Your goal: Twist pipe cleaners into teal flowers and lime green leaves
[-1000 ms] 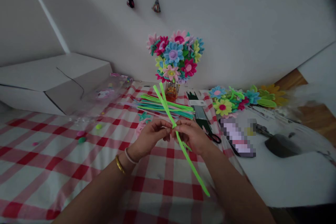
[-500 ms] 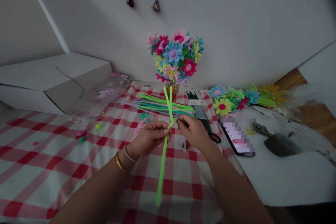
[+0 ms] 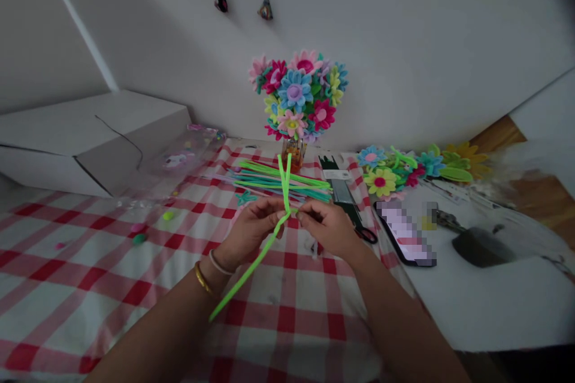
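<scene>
Bright green pipe cleaners (image 3: pixel 251 267) are twisted together between my hands, above the checked cloth. Two tips stick up in a narrow V, and a long tail slants down to the lower left. My left hand (image 3: pixel 257 228) pinches the stems just under the twist. A short side end is caught between the thumb and forefinger of my right hand (image 3: pixel 327 226). Beyond the fingers lies a bundle of loose pipe cleaners (image 3: pixel 281 179) in green, teal and pale shades. A teal piece (image 3: pixel 245 198) shows just behind my left hand.
Fuzzy flowers fill a glass vase (image 3: pixel 294 152) at the back. More flowers (image 3: pixel 380 182) lie right, near a phone (image 3: pixel 404 234) and keys (image 3: pixel 449 221). Scissors (image 3: pixel 367 234) rest beside my right wrist. A white box (image 3: pixel 94 137) and pompoms (image 3: pixel 139 239) are left.
The long green tail has swung from hanging nearly straight down to slanting lower left. My right hand has moved slightly left and down, and the V tips are a little lower.
</scene>
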`<state>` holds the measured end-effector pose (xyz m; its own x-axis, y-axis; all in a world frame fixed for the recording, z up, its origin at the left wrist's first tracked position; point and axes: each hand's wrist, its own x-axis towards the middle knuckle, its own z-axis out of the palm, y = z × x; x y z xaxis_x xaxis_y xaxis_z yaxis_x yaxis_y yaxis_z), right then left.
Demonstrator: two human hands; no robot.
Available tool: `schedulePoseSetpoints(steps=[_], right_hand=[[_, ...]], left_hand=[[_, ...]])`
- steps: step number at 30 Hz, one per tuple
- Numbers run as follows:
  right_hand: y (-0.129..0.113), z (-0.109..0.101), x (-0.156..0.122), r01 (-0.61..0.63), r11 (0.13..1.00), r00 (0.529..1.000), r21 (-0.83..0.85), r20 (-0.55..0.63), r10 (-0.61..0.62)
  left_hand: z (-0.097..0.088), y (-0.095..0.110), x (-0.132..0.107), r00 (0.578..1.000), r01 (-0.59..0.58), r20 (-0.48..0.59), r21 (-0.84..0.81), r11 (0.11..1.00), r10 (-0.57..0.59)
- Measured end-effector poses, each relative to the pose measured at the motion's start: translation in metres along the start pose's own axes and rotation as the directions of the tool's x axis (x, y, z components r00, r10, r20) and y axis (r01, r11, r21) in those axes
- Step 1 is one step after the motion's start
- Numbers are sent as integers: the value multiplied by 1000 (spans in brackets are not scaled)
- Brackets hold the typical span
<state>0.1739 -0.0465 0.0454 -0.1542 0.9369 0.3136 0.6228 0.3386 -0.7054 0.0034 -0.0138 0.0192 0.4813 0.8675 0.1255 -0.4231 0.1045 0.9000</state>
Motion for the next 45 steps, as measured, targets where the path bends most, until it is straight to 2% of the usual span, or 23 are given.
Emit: schedulePoseSetpoints(steps=[2,6,8,10,11,13,16,19,22,26,29,31,33,36,39,43,45], right_hand=[[1,2,0,-14,998,999,59,33,12],[4,7,0,-46,987,996,151,79,34],[4,8,1,-53,986,998,156,29,49],[2,8,2,-58,984,997,166,-48,67],[0,8,1,-71,979,996,191,-48,81],[-4,10,0,-124,953,991,277,75,107],[-9,14,-3,-228,892,942,391,320,100],[-10,15,-4,-254,868,926,427,366,91],[-6,11,-2,-190,898,961,396,262,87],[1,7,1,-79,963,993,256,104,54],[5,7,2,-3,993,1000,120,23,0],[9,6,4,14,1000,998,15,-69,-13],[16,3,6,-15,999,980,-46,-200,5],[27,-5,9,-87,996,941,11,-327,86],[34,-14,11,-152,984,922,89,-347,174],[33,-20,13,-192,958,891,213,-371,261],[29,-21,14,-181,902,888,391,-330,321]], left_hand=[[-1,0,0,1000,-14,-12,10,1000,14],[-3,-2,-1,999,36,31,26,999,-37],[-4,-3,-1,999,27,15,55,998,-28],[-3,-4,-1,999,-22,-26,100,995,25],[-3,-4,-1,997,-52,-47,128,990,58],[-1,-3,-1,991,-96,-71,184,978,111],[0,-1,-1,992,-94,-58,217,972,109],[2,-1,-1,996,-61,-46,176,982,70],[3,0,-1,999,-12,-35,2,1000,12],[4,2,-3,994,98,67,-246,964,-83],[5,6,-6,983,146,148,-283,948,-107],[5,8,-8,983,141,150,-276,951,-102],[5,10,-8,990,114,117,-281,953,-84],[2,11,-4,999,41,21,-315,948,-37],[-4,12,1,991,-61,-137,-338,939,15],[-17,12,9,945,-215,-301,-289,933,125],[-21,10,11,940,-178,-327,-247,952,91]])
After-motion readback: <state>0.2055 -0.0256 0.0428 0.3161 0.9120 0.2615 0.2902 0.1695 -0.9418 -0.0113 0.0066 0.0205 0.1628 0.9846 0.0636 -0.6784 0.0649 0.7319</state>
